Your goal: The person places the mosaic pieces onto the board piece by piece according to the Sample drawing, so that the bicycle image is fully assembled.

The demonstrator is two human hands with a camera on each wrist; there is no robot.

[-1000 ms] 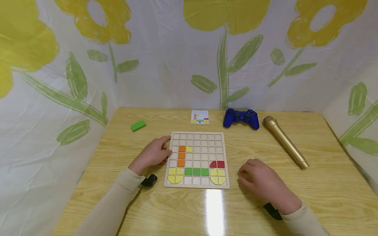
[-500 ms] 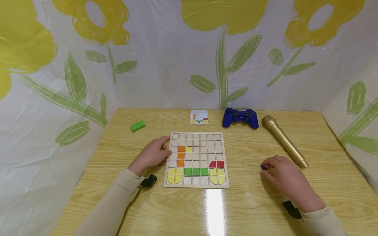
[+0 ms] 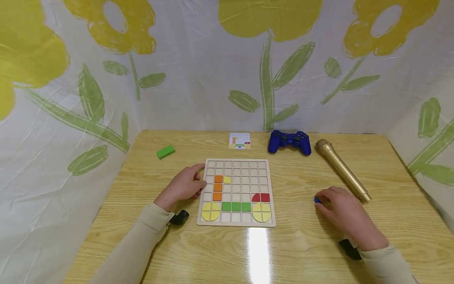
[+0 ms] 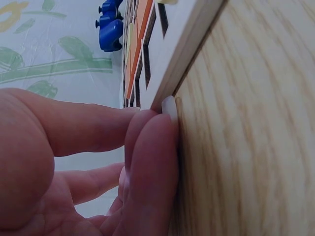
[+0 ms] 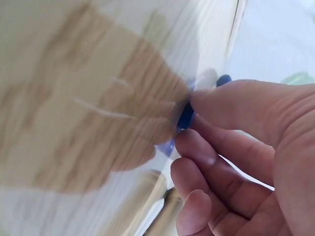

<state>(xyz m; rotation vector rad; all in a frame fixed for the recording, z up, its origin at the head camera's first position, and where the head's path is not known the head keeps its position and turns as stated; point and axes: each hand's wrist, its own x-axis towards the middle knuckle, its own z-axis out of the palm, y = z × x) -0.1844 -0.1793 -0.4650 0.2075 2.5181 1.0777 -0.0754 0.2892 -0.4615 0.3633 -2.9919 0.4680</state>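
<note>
A square wooden grid board (image 3: 236, 193) lies on the table, with orange, yellow, green and red pieces in some of its cells. My left hand (image 3: 184, 183) rests at the board's left edge, its fingertips touching the rim. The left wrist view shows those fingertips (image 4: 152, 132) low against the board's side, close to the tabletop. Off to the right of the board, my right hand (image 3: 342, 213) pinches a small blue piece (image 3: 317, 200) between thumb and fingers. In the right wrist view the blue piece (image 5: 185, 115) is partly hidden by the fingertips, right at the table surface.
Behind the board lies a small printed pattern card (image 3: 239, 141). A blue game controller (image 3: 289, 142) is beside the card, and a gold microphone (image 3: 343, 170) lies slanted at the right. A green block (image 3: 166, 152) sits at the back left. Flower-patterned cloth (image 3: 198, 79) surrounds the table.
My right hand has moved right, away from the board, and a blue piece now shows in its fingers. The left hand and the pieces on the board have stayed put.
</note>
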